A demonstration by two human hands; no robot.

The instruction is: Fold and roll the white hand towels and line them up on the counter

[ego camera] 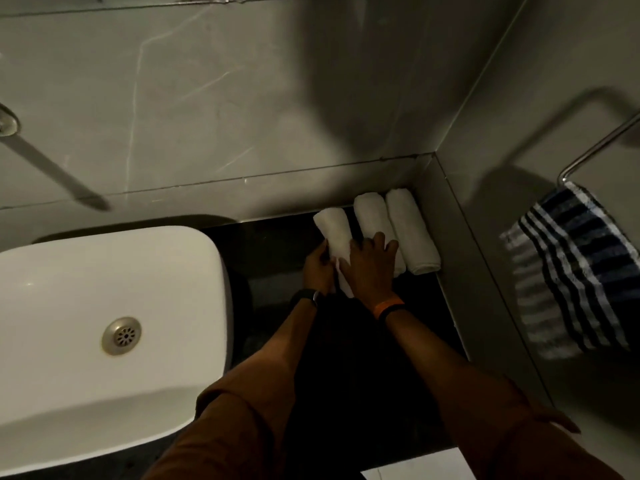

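My left hand (317, 268) is gripping the near end of the third rolled towel (334, 237), fingers curled against its left side, so that grip is pinching the roll. My right hand (372, 266) is lying over the same roll from the right, its grip spread flat with the fingers (389, 247) fanned out and reaching across onto the middle rolled towel (372, 220). Between the two hands a loose white edge of the third towel is showing, hanging toward me.

The third roll is sitting on the dark table (277, 244), slightly tilted and just apart from the middle roll at its far end. The middle roll is touching the right rolled towel (410, 230), which is lying just beside the side wall (485, 237) in the corner. All three are pointing away from me toward the back wall (242, 116).

I am wearing a dark watch (306, 296) on the left wrist and an orange band (388, 306) on the right, with brown sleeves (225, 427) rolled at the forearms.

To the left of the hands, the white basin (69, 289) is resting on the table, its metal drain (122, 336) showing. To the right, a striped blue and white cloth (575, 271) is hanging from a metal rail (602, 143) on the side wall.
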